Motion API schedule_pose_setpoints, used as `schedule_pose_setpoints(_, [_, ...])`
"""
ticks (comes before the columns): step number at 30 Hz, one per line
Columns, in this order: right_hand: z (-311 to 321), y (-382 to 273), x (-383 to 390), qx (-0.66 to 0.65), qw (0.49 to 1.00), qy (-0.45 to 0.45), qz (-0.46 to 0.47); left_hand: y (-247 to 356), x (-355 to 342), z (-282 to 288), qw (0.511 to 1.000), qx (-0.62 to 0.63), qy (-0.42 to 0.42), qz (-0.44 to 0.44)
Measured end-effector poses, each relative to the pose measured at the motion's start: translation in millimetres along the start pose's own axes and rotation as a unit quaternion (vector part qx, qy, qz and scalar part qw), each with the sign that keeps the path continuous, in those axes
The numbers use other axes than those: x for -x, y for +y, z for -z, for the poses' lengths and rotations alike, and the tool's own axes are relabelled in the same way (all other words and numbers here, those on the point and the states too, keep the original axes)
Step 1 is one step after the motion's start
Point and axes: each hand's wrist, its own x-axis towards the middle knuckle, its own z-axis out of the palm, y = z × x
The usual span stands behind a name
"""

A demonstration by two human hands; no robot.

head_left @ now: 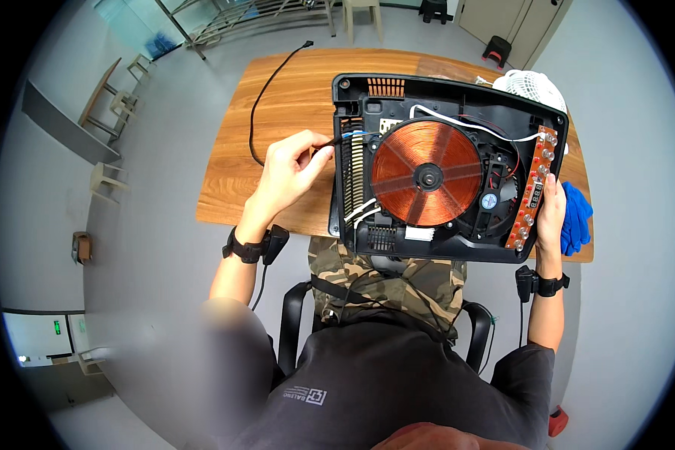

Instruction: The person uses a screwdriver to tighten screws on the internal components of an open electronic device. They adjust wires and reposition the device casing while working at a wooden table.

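"Status?"
"Left hand (296,165): thumb and forefinger pinching the cord (253,124) at the housing (442,95)'s left edge. Right hand (551,214) wraps the right edge by the board (533,193). I can't see the fingers underneath."
"Housing?"
"Open, coil (427,172) up, over the table (229,176)'s near edge. Can't tell if touching."
"Farther?"
"I've got blue glove (575,217) right, plug (306,45) far left, then stool (364,11) and rack (251,21) beyond."

Right hand (550,219) partly behind housing (450,91)
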Motion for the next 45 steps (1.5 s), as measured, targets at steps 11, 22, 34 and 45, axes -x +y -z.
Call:
schedule_pose_setpoints(11, [6,9,-4,0.018,1.0,-0.003,0.003,0,4,0,0.999,0.043,-0.015,-0.02])
schedule_pose_setpoints(22, [17,40,1,0.048,0.995,0.055,0.069,-5,11,-1,0.995,0.063,-0.006,-0.078])
schedule_pose_setpoints(34, [33,62,-1,0.085,0.991,0.064,0.081,5,8,-4,0.983,0.039,0.035,-0.175])
schedule_pose_setpoints(45, [41,75,3,0.07,0.989,0.083,0.099,13,15,-6,0.966,0.009,0.049,-0.252])
